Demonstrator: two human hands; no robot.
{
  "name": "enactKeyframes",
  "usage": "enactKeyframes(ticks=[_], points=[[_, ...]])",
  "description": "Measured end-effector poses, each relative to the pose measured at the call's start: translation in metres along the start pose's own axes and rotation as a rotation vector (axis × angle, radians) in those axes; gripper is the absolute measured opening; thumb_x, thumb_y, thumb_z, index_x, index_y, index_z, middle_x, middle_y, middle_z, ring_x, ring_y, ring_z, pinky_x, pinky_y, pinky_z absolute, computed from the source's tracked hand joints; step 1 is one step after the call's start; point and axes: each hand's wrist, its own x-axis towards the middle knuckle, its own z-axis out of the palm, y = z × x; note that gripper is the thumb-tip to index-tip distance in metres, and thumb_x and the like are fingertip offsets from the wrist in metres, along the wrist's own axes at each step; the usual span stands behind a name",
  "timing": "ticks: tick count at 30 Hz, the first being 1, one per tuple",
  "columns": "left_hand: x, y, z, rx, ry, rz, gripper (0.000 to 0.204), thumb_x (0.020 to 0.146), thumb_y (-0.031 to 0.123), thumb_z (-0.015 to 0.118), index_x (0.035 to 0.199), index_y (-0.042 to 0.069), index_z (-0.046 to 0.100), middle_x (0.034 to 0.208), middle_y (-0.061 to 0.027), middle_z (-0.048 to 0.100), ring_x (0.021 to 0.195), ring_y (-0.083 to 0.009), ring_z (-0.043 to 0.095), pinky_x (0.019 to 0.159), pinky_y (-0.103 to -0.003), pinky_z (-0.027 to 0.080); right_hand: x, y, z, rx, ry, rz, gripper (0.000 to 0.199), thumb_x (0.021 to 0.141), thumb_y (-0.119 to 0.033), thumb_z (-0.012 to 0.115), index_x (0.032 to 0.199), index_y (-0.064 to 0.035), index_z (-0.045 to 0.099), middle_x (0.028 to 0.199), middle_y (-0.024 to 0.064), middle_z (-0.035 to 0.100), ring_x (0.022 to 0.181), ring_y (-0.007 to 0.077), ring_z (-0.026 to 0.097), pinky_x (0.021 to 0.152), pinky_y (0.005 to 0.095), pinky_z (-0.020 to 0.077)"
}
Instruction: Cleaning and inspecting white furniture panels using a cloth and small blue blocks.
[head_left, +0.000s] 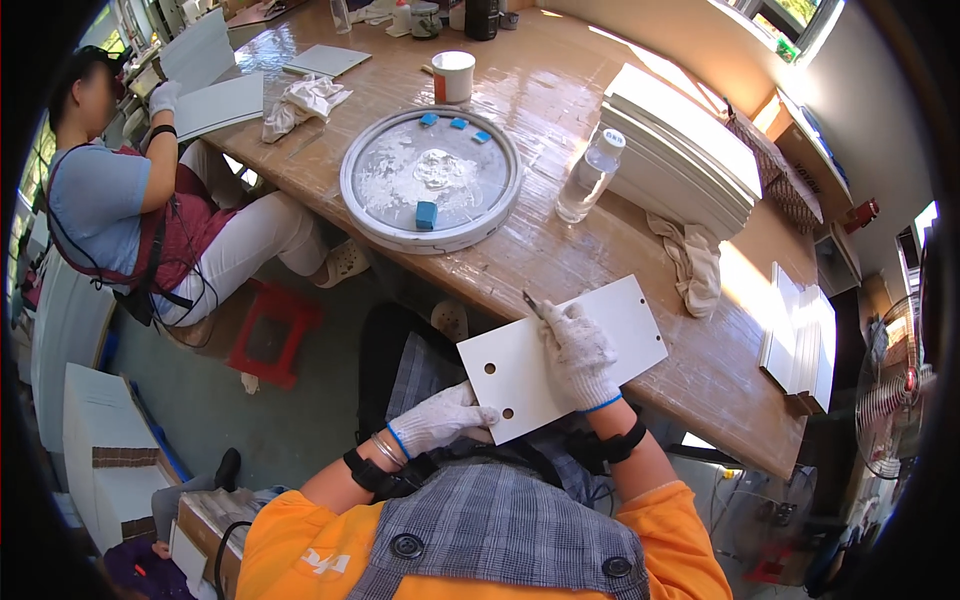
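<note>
A white panel (pixel 522 366) with round holes near both ends lies tilted over my lap, by the table's front edge. My left hand (pixel 437 418), in a white knit glove, pinches its near left corner, thumb on top. My right hand (pixel 580 352), gloved too, rests over the panel's middle with its fingers closed around a small, thin tool (pixel 531 301). Only the tool's dark tip sticks out past the fingers, so its kind is hard to tell. Beyond the panel sits a round grey lid (pixel 375 205) smeared with white paste, with small blue blocks (pixel 427 215) on it.
Right of the lid stand a clear bottle (pixel 590 176) and a stack of white panels (pixel 690 150), with a crumpled cloth (pixel 690 265) beside it. A white tub (pixel 453 77) is behind the lid. At left, a co-worker (pixel 130 200) sits handling a panel near a red stool (pixel 277 333).
</note>
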Motion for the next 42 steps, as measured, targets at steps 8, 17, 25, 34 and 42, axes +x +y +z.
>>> enactKeyframes(ticks=[8,17,25,34,42], points=[[0.017,-0.011,-0.011,-0.261,0.091,-0.083,0.047,0.099,0.028,0.051,0.132,-0.005,0.042,0.124,-0.0166,0.056,0.110,-0.0273,0.060,0.092,-0.046,0.052,-0.002,0.157,-0.052,-0.207,0.338,0.340,0.027,0.087,-0.021,0.059,0.110,-0.0080,0.065,0.095,0.0155,0.062,0.092,0.0329,0.060,0.080,0.0437,0.0482],[0.016,0.002,-0.012,-0.104,0.132,-0.030,0.048,0.094,0.022,0.059,0.133,-0.001,0.042,0.124,-0.0126,0.056,0.112,-0.0234,0.059,0.095,-0.040,0.051,0.002,0.122,-0.078,-0.552,0.368,0.254,0.031,0.083,-0.021,0.065,0.111,-0.0084,0.066,0.118,0.0155,0.059,0.106,0.0345,0.056,0.087,0.0436,0.0465],[-0.016,-0.018,-0.062,-0.171,0.187,0.091,0.049,0.090,0.018,0.064,0.132,0.001,0.046,0.125,-0.0113,0.057,0.112,-0.0238,0.059,0.095,-0.042,0.050,0.043,0.004,-0.069,-0.101,0.372,-0.250,0.024,0.082,-0.019,0.067,0.104,-0.0085,0.066,0.105,0.0136,0.064,0.094,0.0316,0.060,0.080,0.0430,0.0484],[-0.023,-0.033,-0.072,-0.273,0.219,0.116,0.046,0.091,0.016,0.063,0.131,0.001,0.047,0.125,-0.0114,0.057,0.114,-0.0242,0.057,0.098,-0.041,0.047,0.147,-0.128,0.009,-0.113,0.011,0.009,0.047,0.082,-0.047,0.066,0.099,-0.0026,0.064,0.098,0.0156,0.065,0.092,0.0304,0.065,0.078,0.0400,0.0520],[-0.020,-0.038,-0.084,-0.363,0.102,0.107,0.047,0.091,0.015,0.063,0.132,0.000,0.046,0.128,-0.0124,0.056,0.116,-0.0244,0.056,0.102,-0.041,0.044,0.177,-0.143,0.031,-0.095,-0.069,0.189,0.058,0.081,-0.050,0.066,0.106,0.0025,0.062,0.105,0.0197,0.064,0.097,0.0310,0.065,0.082,0.0398,0.0521]])
